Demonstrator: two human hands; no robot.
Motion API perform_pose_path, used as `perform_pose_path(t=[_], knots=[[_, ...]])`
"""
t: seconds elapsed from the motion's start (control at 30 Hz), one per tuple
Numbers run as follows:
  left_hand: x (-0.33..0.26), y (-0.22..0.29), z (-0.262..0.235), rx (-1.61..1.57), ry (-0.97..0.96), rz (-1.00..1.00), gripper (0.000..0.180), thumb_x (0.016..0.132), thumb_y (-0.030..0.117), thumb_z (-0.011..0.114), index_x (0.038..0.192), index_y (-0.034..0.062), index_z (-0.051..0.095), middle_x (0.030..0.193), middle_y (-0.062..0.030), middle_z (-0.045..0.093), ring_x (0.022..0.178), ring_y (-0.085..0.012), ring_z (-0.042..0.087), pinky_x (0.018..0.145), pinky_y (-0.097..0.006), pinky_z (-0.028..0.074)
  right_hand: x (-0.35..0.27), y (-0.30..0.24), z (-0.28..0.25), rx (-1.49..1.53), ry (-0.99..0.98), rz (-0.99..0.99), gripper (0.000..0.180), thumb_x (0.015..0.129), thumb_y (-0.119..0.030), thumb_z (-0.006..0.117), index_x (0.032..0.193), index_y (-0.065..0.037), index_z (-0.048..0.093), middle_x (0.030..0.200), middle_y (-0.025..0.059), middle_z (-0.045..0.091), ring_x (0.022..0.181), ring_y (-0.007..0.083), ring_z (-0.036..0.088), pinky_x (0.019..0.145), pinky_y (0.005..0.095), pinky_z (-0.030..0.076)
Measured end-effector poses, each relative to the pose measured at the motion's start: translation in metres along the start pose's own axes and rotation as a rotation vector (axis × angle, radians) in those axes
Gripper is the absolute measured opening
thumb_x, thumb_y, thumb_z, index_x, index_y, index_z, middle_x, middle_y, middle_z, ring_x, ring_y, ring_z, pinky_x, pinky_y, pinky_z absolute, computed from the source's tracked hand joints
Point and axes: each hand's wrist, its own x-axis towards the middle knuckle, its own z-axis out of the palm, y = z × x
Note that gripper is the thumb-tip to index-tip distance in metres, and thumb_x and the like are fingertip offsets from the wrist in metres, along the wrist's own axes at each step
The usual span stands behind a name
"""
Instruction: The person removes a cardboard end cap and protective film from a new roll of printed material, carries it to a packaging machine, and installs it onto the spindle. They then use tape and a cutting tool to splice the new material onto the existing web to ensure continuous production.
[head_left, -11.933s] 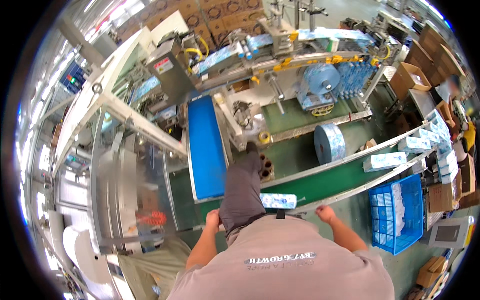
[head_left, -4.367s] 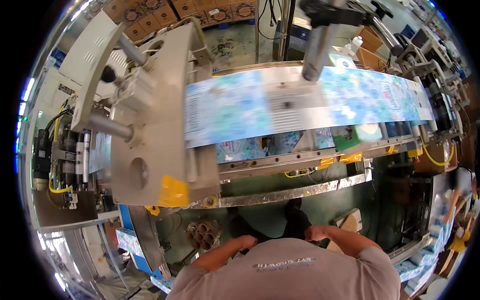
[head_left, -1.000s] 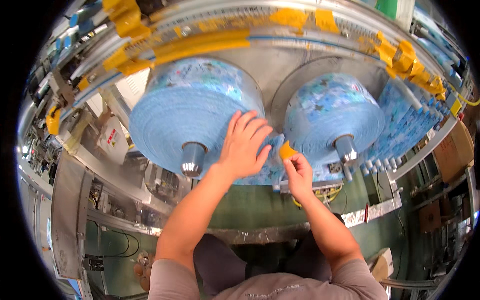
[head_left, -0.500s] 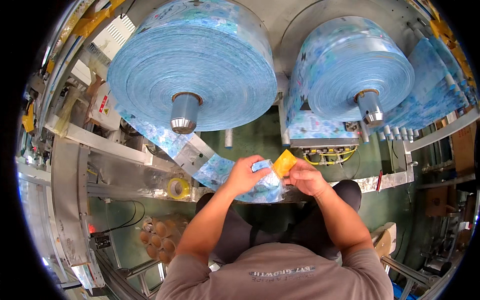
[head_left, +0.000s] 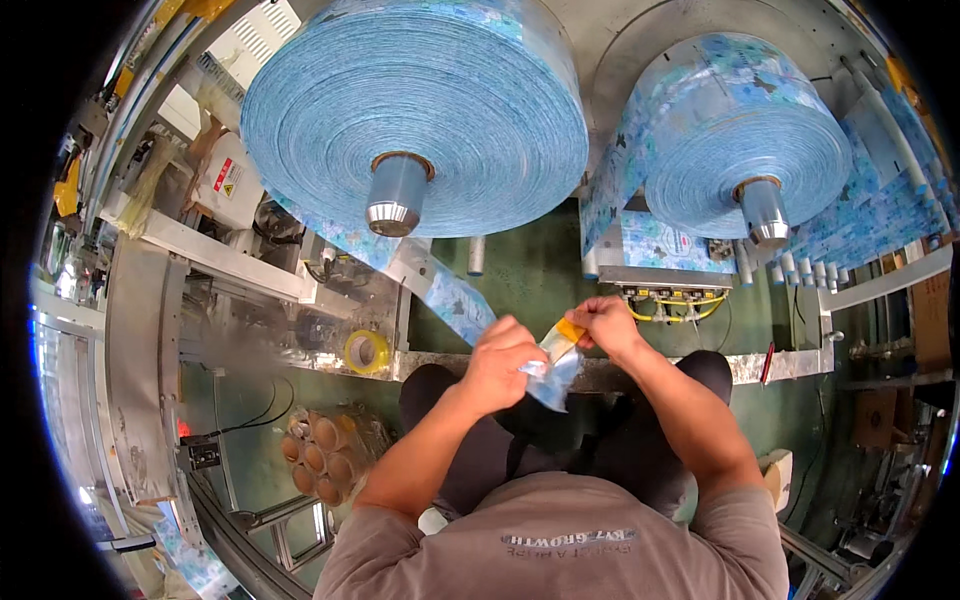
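Observation:
From the large roll of blue printed film (head_left: 480,120), a strip of film (head_left: 455,303) runs down to my hands. My left hand (head_left: 503,362) is closed around the strip near its end, bunching it. Its loose film end (head_left: 552,388) hangs crumpled between my hands, above my lap. With fingers pinched, my right hand (head_left: 608,326) grips a piece of yellow tape (head_left: 568,332). The tape stretches toward the film end and appears stuck to it. My left fingers partly hide the gathered film.
A second film roll (head_left: 720,165) sits on a spindle at right. A yellow tape roll (head_left: 366,352) rests by the metal rail (head_left: 745,369), which carries a red pen (head_left: 767,363). Cardboard tubes (head_left: 318,458) stand bundled at lower left. Yellow cables (head_left: 675,313) curve below the second roll.
The film end, spread flat before, is now narrowed and crumpled. My left hand has closed tighter around it; my right hand has risen slightly, holding the yellow tape. The view has shifted a little.

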Motion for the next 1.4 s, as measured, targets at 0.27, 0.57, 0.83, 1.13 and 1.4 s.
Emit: perform_pose_path(t=[0.27, 0.57, 0.83, 1.13, 1.4], knots=[[-0.037, -0.001, 0.003, 0.047, 0.202, -0.282, 0.046, 0.071, 0.016, 0.089, 0.109, 0.0046, 0.068, 0.086, -0.0090, 0.060, 0.078, -0.0261, 0.058, 0.070, -0.037, 0.049, -0.013, -0.022, 0.000, 0.178, -0.245, -0.135, 0.021, 0.097, -0.019, 0.074, 0.090, 0.000, 0.071, 0.078, 0.0075, 0.073, 0.058, 0.0101, 0.065, 0.053, 0.0238, 0.053], [-0.028, 0.020, 0.010, 0.492, 0.337, -0.003, 0.101, 0.061, 0.065, 0.090, 0.128, 0.0045, 0.045, 0.123, -0.0161, 0.043, 0.113, -0.0368, 0.044, 0.095, -0.052, 0.035, -0.039, -0.050, 0.026, 0.424, -0.133, 0.061, 0.028, 0.102, -0.029, 0.066, 0.101, 0.000, 0.067, 0.085, 0.0115, 0.073, 0.062, 0.0191, 0.072, 0.053, 0.0279, 0.058], [-0.001, -0.015, 0.044, 0.343, 0.457, -0.077, 0.027, 0.083, -0.004, 0.067, 0.106, 0.0035, 0.056, 0.103, -0.0162, 0.057, 0.092, -0.0337, 0.057, 0.080, -0.042, 0.046, -0.055, -0.063, 0.029, 0.566, -0.004, 0.060, 0.036, 0.105, -0.039, 0.060, 0.097, -0.004, 0.064, 0.079, 0.0122, 0.072, 0.061, 0.0193, 0.070, 0.055, 0.0292, 0.057], [-0.001, -0.016, 0.018, 0.061, 0.482, 0.087, 0.023, 0.085, 0.004, 0.073, 0.105, 0.0036, 0.062, 0.098, -0.0144, 0.055, 0.084, -0.0293, 0.055, 0.072, -0.037, 0.047, -0.057, -0.055, 0.025, 0.486, 0.063, 0.040, 0.037, 0.106, -0.038, 0.059, 0.096, -0.004, 0.066, 0.073, 0.0090, 0.070, 0.056, 0.0168, 0.066, 0.050, 0.0273, 0.052], [0.001, -0.015, 0.002, 0.284, 0.253, 0.070, 0.022, 0.075, 0.004, 0.083, 0.094, 0.0048, 0.072, 0.083, -0.0072, 0.056, 0.070, -0.0273, 0.059, 0.057, -0.037, 0.049, -0.051, -0.045, 0.032, 0.258, 0.117, 0.029, 0.037, 0.105, -0.036, 0.061, 0.089, -0.003, 0.067, 0.063, 0.0027, 0.062, 0.047, 0.0098, 0.054, 0.044, 0.0244, 0.043]])
